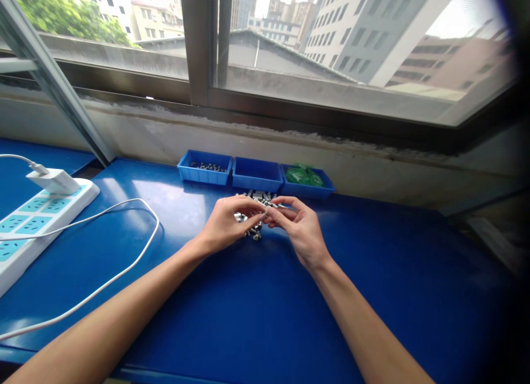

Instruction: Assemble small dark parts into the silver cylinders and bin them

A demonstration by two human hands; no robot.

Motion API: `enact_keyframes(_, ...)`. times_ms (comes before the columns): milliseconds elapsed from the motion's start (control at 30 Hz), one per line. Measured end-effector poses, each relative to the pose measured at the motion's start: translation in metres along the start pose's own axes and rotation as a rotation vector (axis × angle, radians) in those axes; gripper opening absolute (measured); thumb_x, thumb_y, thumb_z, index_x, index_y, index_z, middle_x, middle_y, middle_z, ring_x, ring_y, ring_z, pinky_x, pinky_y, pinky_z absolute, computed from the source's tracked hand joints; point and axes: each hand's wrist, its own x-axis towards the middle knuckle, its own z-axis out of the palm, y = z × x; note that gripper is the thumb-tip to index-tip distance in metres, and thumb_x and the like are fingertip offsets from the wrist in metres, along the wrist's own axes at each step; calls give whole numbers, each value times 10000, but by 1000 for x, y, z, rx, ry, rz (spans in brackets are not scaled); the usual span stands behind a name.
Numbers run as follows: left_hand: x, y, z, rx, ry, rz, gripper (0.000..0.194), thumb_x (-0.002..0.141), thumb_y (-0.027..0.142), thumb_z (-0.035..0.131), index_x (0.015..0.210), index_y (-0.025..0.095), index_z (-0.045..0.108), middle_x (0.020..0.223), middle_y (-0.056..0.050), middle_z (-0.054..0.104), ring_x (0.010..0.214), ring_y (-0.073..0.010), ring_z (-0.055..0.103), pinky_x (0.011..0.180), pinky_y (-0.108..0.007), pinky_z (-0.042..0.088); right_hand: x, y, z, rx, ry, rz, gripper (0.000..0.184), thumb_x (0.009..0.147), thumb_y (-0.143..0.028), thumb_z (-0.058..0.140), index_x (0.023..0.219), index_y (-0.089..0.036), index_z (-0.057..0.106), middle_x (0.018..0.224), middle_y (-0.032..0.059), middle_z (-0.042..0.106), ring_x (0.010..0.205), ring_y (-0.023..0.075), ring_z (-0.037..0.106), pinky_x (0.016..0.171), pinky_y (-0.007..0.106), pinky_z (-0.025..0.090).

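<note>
A pile of small silvery metal parts (257,196) lies on the blue table (248,307), just in front of three blue bins. My left hand (227,223) hovers over the pile with fingers curled, pinching one small metal piece. My right hand (298,225) meets it fingertip to fingertip, thumb and forefinger pinched on the same spot. What exactly sits between the fingertips is too small to name.
Left blue bin (204,167) holds small dark parts, the middle bin (256,174) looks bare, the right bin (307,181) holds green bagged items. A white power strip (28,224) with a plugged charger (53,180) and white cable (124,262) lies at left. Window wall behind.
</note>
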Motion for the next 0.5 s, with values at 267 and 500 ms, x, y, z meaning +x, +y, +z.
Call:
enact_keyframes(267,1,-4,-1,-13,30,1,170,860,303,682,944,169,744,945,-85,721,838,-181,696,777,-278,573,-1,4,4,20,32,16,430,691,-437,842,967,-184,633,745,39,753,717,206,738,687,303,583)
enact_keyframes(500,1,-8,1,-118,72,-115,255,855,389,683,967,166,738,961,-84,758,887,-208,723,837,-305,575,-3,2,6,-31,-17,6,352,767,-457,777,960,-171,708,858,62,761,747,203,743,694,303,597)
